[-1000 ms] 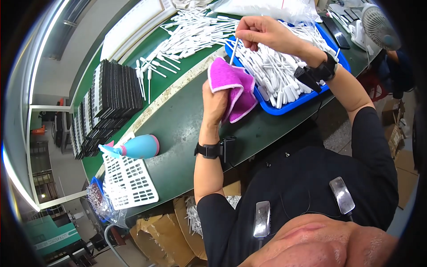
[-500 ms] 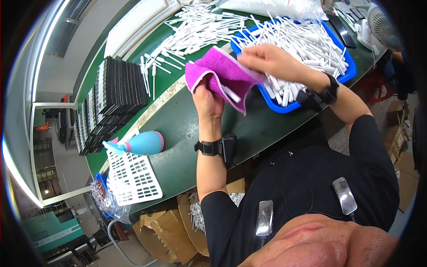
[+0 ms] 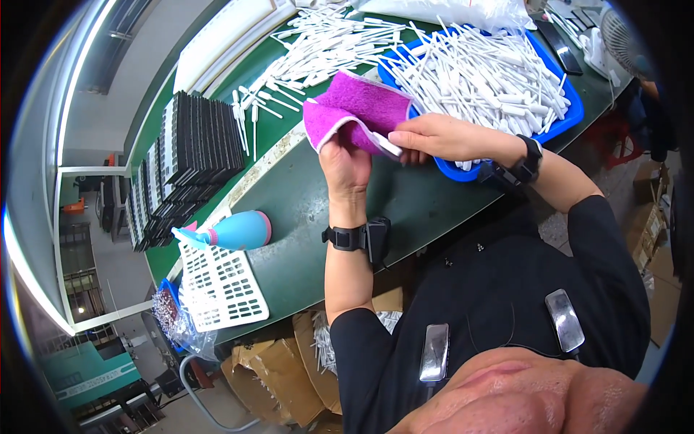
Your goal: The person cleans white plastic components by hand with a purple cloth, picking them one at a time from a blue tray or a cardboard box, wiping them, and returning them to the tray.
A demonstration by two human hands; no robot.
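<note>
A magenta cloth with a pale edge is folded in my left hand, whose fingers are mostly hidden beneath it. From its fold sticks the end of a white plastic stick-like piece. My right hand is closed at that end, thumb on top, and the other fingers curl below, partly out of sight. Just beyond the right hand stands a blue tray heaped with similar white pieces, each a thin stem with a thicker handle.
More white pieces lie loose across the green table. Black slotted stacks stand at the left, near a blue spray bottle and a white perforated panel. A small fan is at the far right.
My right hand has come down from the cloth's upper right side to the protruding end of the white piece. The cloth's hanging corner is now gathered up near it.
</note>
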